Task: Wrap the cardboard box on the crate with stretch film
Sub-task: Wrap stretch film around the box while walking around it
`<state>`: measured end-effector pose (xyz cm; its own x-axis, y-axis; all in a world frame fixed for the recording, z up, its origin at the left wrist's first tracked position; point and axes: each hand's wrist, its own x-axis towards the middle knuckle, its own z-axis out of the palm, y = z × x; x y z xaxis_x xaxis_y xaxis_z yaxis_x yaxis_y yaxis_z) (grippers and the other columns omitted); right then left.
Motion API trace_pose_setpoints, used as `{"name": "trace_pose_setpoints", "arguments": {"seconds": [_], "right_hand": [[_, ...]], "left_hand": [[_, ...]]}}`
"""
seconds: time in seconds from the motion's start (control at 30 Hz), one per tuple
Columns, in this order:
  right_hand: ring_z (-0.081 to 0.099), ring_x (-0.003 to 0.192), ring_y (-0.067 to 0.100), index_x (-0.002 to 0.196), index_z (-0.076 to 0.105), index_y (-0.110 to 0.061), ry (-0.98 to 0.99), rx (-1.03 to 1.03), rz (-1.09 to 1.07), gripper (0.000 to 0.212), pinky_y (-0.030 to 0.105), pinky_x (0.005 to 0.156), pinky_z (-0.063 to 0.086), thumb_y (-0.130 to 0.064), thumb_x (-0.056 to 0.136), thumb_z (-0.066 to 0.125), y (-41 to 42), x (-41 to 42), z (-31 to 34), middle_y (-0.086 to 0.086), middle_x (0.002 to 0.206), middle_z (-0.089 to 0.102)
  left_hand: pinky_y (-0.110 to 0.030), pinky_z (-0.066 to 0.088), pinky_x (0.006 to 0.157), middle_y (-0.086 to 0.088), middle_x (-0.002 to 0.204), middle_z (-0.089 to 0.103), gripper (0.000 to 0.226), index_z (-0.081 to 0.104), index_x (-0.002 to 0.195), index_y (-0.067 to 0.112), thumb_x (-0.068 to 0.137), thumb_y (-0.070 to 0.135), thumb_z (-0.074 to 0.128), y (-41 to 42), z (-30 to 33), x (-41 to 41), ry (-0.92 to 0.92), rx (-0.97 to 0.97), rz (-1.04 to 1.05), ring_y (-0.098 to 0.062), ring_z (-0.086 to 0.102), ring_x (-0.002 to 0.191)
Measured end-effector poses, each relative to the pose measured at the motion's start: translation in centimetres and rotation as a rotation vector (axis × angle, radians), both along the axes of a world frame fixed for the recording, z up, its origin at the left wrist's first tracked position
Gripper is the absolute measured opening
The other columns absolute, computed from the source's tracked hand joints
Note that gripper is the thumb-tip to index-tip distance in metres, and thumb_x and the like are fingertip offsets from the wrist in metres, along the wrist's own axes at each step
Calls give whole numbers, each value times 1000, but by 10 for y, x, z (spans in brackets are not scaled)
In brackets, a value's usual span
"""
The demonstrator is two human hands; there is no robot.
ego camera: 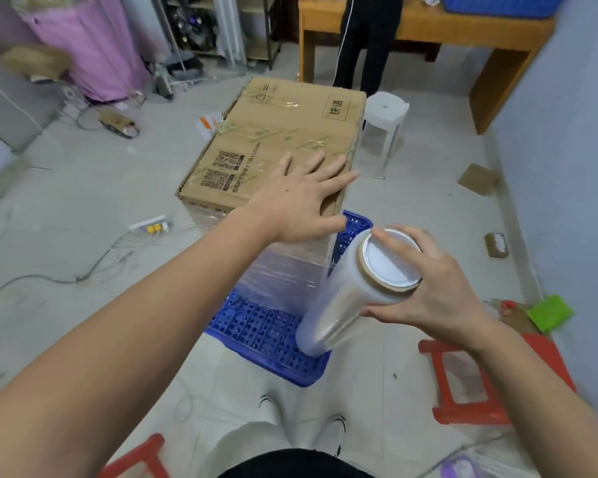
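Right hand (435, 288) grips the upper end of the film roll (353, 291), fingers curled round its core rim; the roll tilts beside the box's near right corner. Film is thin, clingy and stretchy, likely tearing if snagged; best held at the stiff core ends. Left hand (297, 201), fingers spread flat, presses the box (273, 139) top near its front edge. The box sits on the blue crate (266, 332), its near face already filmed.
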<state>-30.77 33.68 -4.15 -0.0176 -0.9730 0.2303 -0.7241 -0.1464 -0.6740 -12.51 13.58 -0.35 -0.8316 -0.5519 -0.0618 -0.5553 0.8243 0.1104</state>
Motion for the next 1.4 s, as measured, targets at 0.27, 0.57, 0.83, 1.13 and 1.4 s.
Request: {"name": "trace_pose_setpoints", "arguments": {"seconds": [0.27, 0.57, 0.83, 1.13, 1.4], "right_hand": [[36, 119, -18, 147, 42, -49, 78, 101, -84, 109, -3, 102, 21, -41, 54, 98, -9, -12, 16, -11, 141, 41], [36, 130, 9, 152, 33, -50, 191, 159, -227, 112, 23, 108, 30, -45, 59, 95, -34, -30, 19, -5, 148, 34], [37, 132, 13, 153, 34, -50, 185, 173, -246, 109, 31, 110, 37, -52, 60, 92, -57, -39, 14, -5, 146, 33], [20, 151, 24, 160, 7, -46, 401, 321, -120, 116, 48, 115, 38, -80, 67, 67, -51, -51, 30, -11, 166, 2], [36, 139, 19, 153, 24, -38, 403, 249, -51, 107, 50, 107, 45, -52, 64, 81, -61, -58, 33, -8, 152, 32]], "left_hand": [[-61, 0, 126, 12, 173, -1, 81, 6, 164, 45, 90, 71, 27, -2, 0, 1, -14, -12, -7, -16, -3, 160], [-58, 0, 127, 16, 172, 14, 72, 30, 156, 48, 89, 70, 41, -5, -2, 0, 93, 75, 22, -11, 5, 160], [-58, 3, 127, 17, 168, 25, 58, 44, 145, 47, 92, 70, 47, -7, 0, -9, 121, 116, 61, -12, 13, 158], [-59, 1, 126, 14, 168, 26, 55, 42, 148, 44, 96, 62, 44, -1, -5, -6, 166, 81, 55, -14, 12, 158], [-61, 5, 125, 14, 167, 29, 55, 46, 146, 40, 93, 55, 48, -1, -1, -5, 161, 85, 52, -15, 15, 158]]}}
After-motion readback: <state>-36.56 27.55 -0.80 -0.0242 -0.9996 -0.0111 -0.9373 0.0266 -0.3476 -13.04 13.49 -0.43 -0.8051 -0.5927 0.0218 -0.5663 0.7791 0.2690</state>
